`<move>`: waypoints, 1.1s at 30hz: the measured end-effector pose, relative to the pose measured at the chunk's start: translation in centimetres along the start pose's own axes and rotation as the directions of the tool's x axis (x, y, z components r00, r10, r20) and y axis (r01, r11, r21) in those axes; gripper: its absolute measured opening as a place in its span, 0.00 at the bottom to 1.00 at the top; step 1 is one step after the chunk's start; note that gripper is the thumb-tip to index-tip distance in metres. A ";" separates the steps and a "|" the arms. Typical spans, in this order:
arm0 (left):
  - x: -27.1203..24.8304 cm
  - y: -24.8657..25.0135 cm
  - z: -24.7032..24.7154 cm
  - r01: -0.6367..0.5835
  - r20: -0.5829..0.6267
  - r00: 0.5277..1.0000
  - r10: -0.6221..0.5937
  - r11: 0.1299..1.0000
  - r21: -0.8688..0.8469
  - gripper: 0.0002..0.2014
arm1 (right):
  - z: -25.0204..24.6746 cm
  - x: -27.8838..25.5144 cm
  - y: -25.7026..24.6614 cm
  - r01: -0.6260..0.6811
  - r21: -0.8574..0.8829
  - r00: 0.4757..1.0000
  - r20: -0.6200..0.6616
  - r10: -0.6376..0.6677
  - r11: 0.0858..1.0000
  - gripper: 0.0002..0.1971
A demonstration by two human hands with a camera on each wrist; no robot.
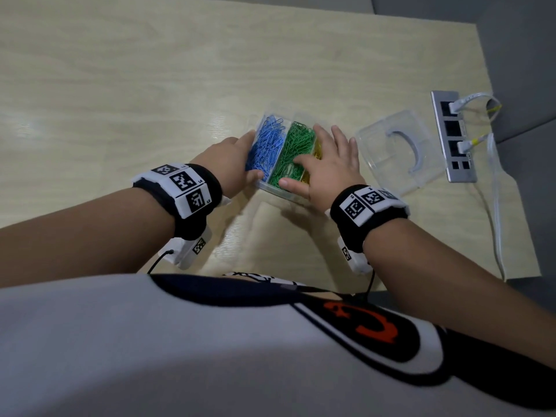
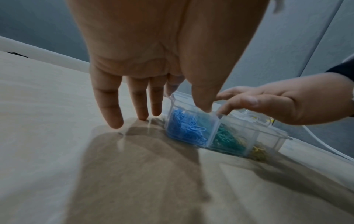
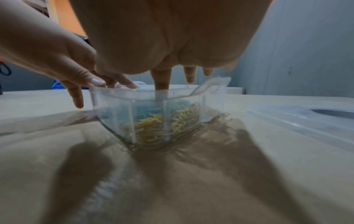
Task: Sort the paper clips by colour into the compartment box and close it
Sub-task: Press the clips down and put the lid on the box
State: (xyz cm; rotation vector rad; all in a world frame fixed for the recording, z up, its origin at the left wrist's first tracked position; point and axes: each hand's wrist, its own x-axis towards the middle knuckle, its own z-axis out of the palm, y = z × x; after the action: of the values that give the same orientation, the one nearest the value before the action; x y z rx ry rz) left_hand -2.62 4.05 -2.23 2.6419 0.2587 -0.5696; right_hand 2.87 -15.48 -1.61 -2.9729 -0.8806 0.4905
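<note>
With our left hand [image 1: 231, 164] and right hand [image 1: 328, 164] spread flat on the clear plastic compartment box [image 1: 272, 188] between them, blue, green and yellow clips look sorted, while its clear lid [image 1: 397, 152] lies right of our right hand, still off.

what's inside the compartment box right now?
The box holds blue clips on the left, green clips in the middle and yellow clips on the right. The right hand covers most of the yellow section, so its contents are only partly visible.
</note>
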 end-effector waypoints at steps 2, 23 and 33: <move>0.0 0.0 0.0 0.002 0.000 1.000 -0.002 1.000 0.003 0.37 | -0.1 -0.2 0.4 -0.033 0.083 0.995 -0.094 0.041 0.996 0.34; 0.3 0.0 0.0 0.000 -0.012 1.000 0.001 1.000 0.030 0.38 | 0.5 -1.0 -1.1 0.084 -0.056 0.994 0.072 -0.080 0.995 0.34; 0.4 0.1 0.0 0.000 -0.007 1.000 0.000 0.999 0.055 0.35 | -0.4 -0.8 1.0 -0.078 0.101 0.997 -0.010 0.079 0.992 0.39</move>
State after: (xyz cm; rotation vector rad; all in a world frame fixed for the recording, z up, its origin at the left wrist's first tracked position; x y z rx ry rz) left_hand -2.23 4.00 -2.32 2.6969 0.2489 -0.5756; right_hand 2.89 -16.65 -1.11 -2.9239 -0.7173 0.4989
